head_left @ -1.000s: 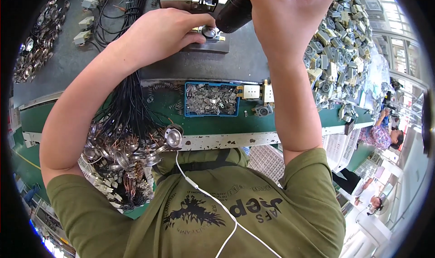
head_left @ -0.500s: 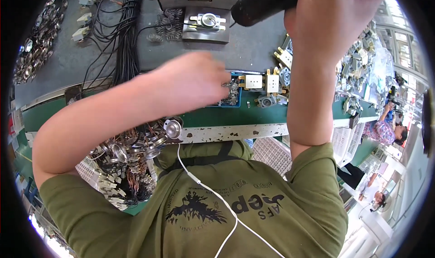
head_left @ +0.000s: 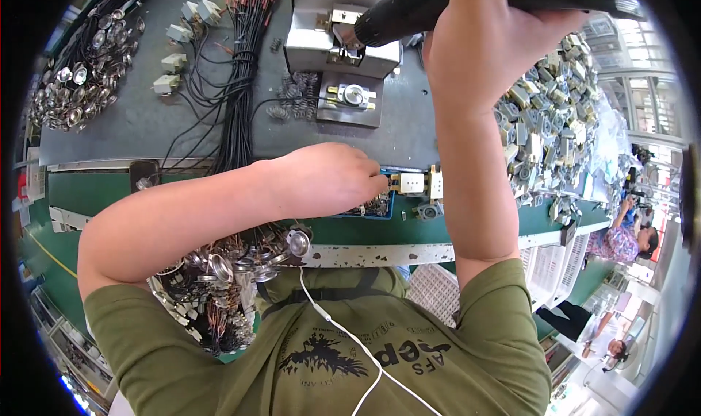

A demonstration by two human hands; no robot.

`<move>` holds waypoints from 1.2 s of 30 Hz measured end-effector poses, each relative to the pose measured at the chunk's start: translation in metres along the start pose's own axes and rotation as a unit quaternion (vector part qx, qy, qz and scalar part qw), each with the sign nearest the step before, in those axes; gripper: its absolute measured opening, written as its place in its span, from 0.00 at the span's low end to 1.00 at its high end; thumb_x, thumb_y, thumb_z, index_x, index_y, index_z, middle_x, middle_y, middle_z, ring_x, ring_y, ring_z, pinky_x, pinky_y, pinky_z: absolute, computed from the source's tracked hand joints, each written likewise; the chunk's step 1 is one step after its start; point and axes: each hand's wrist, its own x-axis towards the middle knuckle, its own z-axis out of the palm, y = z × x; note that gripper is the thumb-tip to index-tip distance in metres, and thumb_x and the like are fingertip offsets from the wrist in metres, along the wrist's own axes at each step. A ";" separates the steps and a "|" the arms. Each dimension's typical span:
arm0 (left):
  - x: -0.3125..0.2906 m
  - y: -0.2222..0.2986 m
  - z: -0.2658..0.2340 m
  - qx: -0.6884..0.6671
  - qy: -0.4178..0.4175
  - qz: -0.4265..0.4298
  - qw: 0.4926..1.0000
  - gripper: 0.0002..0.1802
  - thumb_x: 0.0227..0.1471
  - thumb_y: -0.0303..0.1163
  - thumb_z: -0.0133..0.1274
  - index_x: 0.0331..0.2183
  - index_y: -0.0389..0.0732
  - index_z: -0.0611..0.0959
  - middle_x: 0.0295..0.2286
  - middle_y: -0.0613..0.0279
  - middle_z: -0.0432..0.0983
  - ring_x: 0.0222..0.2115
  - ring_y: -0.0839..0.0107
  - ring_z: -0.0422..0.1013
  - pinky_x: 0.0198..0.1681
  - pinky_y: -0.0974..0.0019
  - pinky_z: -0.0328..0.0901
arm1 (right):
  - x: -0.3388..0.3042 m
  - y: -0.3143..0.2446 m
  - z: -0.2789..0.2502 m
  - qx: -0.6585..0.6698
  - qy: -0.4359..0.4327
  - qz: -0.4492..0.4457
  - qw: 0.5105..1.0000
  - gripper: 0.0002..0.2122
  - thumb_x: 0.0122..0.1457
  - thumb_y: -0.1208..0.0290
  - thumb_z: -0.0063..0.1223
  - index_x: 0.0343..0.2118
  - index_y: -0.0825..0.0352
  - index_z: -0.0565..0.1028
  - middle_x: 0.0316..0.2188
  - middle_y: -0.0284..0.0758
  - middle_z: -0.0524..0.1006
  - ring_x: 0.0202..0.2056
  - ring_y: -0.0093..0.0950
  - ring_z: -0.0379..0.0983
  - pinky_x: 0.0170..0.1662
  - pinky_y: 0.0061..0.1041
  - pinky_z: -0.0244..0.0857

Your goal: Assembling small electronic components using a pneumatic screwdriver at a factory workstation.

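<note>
My right hand (head_left: 504, 47) grips a black power screwdriver (head_left: 401, 18); its tip reaches the slot of an upright metal fixture (head_left: 303, 47). In front of the fixture, a metal block (head_left: 347, 117) carries a white part with a round silver disc (head_left: 354, 95), brass terminals and a black cable. My left hand (head_left: 332, 179) is over a blue tray (head_left: 387, 213) of small metal pieces, fingers curled in; whatever they hold is hidden. Right beside those fingers lies a white part with brass terminals (head_left: 412, 183).
Black cables (head_left: 244, 87) and loose springs (head_left: 296, 91) lie left of the block. A pile of silver discs (head_left: 95, 73) is at far left, many white-grey parts (head_left: 544, 117) at right. More discs hang at the table edge (head_left: 365, 255). Two people are in the right background.
The screwdriver has moved from beside the block to the fixture behind it. My left hand, blurred before, is now steadier over the tray with fingers curled. The view has shifted, showing more of the fixture.
</note>
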 end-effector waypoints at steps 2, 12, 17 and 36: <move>-0.002 0.001 -0.005 0.001 -0.011 -0.018 1.000 0.09 0.52 0.28 0.52 0.36 0.34 0.78 0.29 0.53 0.79 0.35 0.52 0.78 0.39 0.51 0.73 | -0.002 0.009 -0.001 0.023 0.000 -0.028 0.999 0.13 0.61 0.83 0.61 0.44 0.69 0.68 0.26 0.35 0.78 0.19 0.21 0.73 0.22 0.20 0.68; -0.008 0.005 -0.018 0.003 -0.003 -0.026 1.000 0.10 0.51 0.32 0.54 0.37 0.40 0.78 0.28 0.57 0.77 0.34 0.55 0.77 0.39 0.53 0.71 | -0.004 0.014 0.004 -0.331 -0.023 -0.014 0.943 0.20 0.59 0.84 0.62 0.50 0.69 0.64 0.32 0.36 0.79 0.23 0.21 0.75 0.24 0.19 0.70; -0.011 0.004 -0.029 0.004 -0.019 -0.031 0.999 0.08 0.52 0.31 0.56 0.34 0.38 0.82 0.29 0.56 0.78 0.34 0.55 0.77 0.40 0.52 0.72 | -0.005 0.026 0.015 -0.263 -0.013 -0.074 0.962 0.24 0.59 0.84 0.62 0.54 0.67 0.62 0.33 0.35 0.78 0.27 0.20 0.76 0.27 0.19 0.71; -0.034 -0.003 -0.062 0.015 0.129 -0.117 0.985 0.05 0.52 0.30 0.59 0.31 0.40 0.82 0.28 0.58 0.80 0.33 0.55 0.78 0.39 0.53 0.72 | 0.048 0.007 -0.005 -0.264 -0.289 0.192 0.900 0.29 0.57 0.77 0.65 0.59 0.67 0.61 0.44 0.41 0.81 0.33 0.26 0.80 0.39 0.25 0.76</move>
